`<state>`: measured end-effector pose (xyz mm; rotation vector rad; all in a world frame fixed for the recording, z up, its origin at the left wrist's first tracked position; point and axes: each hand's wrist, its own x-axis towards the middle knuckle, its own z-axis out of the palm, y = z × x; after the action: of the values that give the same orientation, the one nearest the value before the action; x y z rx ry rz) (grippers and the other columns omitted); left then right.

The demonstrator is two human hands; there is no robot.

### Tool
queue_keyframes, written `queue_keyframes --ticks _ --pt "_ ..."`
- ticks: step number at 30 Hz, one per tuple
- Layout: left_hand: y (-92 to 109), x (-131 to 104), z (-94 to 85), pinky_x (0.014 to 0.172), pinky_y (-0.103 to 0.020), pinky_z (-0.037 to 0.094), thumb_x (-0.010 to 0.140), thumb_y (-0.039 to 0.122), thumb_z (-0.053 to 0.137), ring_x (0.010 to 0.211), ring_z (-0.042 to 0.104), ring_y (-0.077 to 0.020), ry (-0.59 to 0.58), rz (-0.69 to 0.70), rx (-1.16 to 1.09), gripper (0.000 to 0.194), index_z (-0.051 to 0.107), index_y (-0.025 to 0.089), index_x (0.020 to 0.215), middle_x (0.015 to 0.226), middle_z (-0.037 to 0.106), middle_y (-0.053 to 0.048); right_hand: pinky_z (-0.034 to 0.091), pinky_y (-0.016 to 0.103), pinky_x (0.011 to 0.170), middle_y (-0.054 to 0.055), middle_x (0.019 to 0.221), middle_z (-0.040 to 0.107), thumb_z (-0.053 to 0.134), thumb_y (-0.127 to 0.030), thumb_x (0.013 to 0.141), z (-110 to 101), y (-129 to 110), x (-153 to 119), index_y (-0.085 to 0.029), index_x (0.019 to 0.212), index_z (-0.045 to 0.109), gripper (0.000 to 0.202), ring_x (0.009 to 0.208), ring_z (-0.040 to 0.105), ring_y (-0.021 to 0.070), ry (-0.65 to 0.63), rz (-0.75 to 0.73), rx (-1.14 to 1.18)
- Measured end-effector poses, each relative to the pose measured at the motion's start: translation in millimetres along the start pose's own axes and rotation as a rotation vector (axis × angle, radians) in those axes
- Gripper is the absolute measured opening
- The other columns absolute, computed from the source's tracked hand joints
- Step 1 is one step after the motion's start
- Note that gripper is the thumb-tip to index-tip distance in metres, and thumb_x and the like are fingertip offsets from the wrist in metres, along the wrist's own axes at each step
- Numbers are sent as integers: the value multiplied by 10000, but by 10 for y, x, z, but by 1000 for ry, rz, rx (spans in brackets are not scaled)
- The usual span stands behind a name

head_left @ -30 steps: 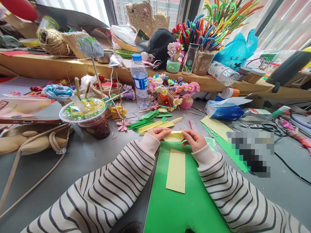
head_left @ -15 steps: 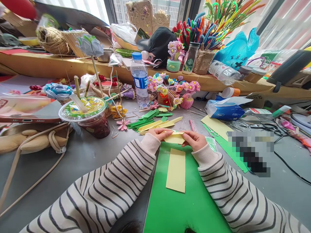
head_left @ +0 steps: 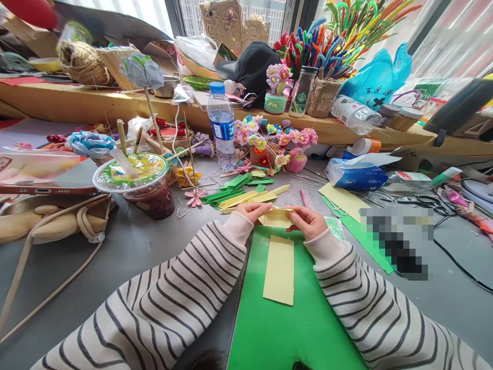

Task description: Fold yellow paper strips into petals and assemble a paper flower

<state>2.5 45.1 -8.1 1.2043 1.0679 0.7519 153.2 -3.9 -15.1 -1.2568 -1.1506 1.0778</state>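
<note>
Between my two hands is a small folded piece of yellow paper [head_left: 278, 218], above the far end of a green mat [head_left: 285, 329]. My left hand [head_left: 252, 211] pinches its left end, and my right hand [head_left: 308, 222] grips its right end. A flat yellow paper strip [head_left: 279, 271] lies on the mat just nearer to me. Beyond my left hand are folded yellow strips [head_left: 246, 197] and green folded strips [head_left: 231, 189] in a loose pile.
At left stands a lidded cup [head_left: 136, 185] with a dark drink. A water bottle [head_left: 222, 128] stands behind the strips. Small scissors [head_left: 338, 209], a tissue pack [head_left: 356, 173] and black-handled scissors [head_left: 427, 203] lie to the right.
The folded yellow paper has tilted slightly between my fingers, and a crease now shows on it. Both hands have barely moved.
</note>
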Motion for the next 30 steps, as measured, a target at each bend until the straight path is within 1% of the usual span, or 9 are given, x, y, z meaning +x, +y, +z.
queue_keyframes --ticks 5,8,10,12,16,19,22,26,30 --pt "-16 12 -3 480 -222 401 574 457 573 541 544 -127 -10 -1 0 387 653 146 791 674 623 -53 501 207 445 22 771 597 592 -367 580 15 0 -4 -169 784 600 284 605 535 104 -8 1 26" --pt "-9 0 11 453 -213 383 568 474 567 501 519 -109 -14 -11 3 408 646 144 796 647 610 -48 491 210 425 12 688 589 600 -367 571 11 9 -2 -162 734 592 262 554 529 100 8 22 -3" --pt "0 -9 20 456 -205 381 538 455 596 507 510 -100 -14 3 8 406 642 137 787 655 604 -41 480 208 407 3 624 572 596 -373 575 5 17 1 -155 693 584 248 499 513 89 21 44 -28" --pt "2 -9 18 488 -200 391 498 403 640 551 514 -102 -16 40 43 378 641 133 762 681 604 -33 472 202 390 -1 607 563 595 -375 576 1 22 3 -152 683 580 248 472 498 79 20 47 -27" --pt "-28 24 -11 545 -204 395 508 351 639 614 519 -114 -28 101 131 317 644 138 743 693 602 -32 473 196 381 1 633 574 592 -368 577 5 29 0 -158 724 595 257 484 497 78 -5 23 -10" --pt "-49 46 -23 544 -209 386 523 352 624 604 516 -115 -24 103 148 326 639 128 758 696 599 -37 472 204 388 9 684 600 584 -356 589 2 39 -1 -165 767 616 263 451 499 68 -8 1 -33" --pt "-41 40 -16 544 -211 381 529 341 616 603 511 -114 -21 101 167 320 634 120 760 705 596 -39 481 203 402 16 702 609 586 -331 596 -4 47 -1 -165 763 632 240 466 522 73 -1 -14 -34" --pt "2 -5 -4 565 -215 387 543 314 603 615 509 -113 -40 103 146 293 626 113 756 720 594 -41 494 195 409 11 695 613 587 -290 602 1 46 -5 -169 744 642 195 517 539 83 -6 -28 -7" --pt "34 -37 -2 556 -206 385 544 289 605 593 500 -100 -43 91 102 263 620 109 734 686 585 -31 499 183 413 3 702 620 589 -250 601 9 36 -14 -178 732 650 161 532 539 79 -1 -38 17"
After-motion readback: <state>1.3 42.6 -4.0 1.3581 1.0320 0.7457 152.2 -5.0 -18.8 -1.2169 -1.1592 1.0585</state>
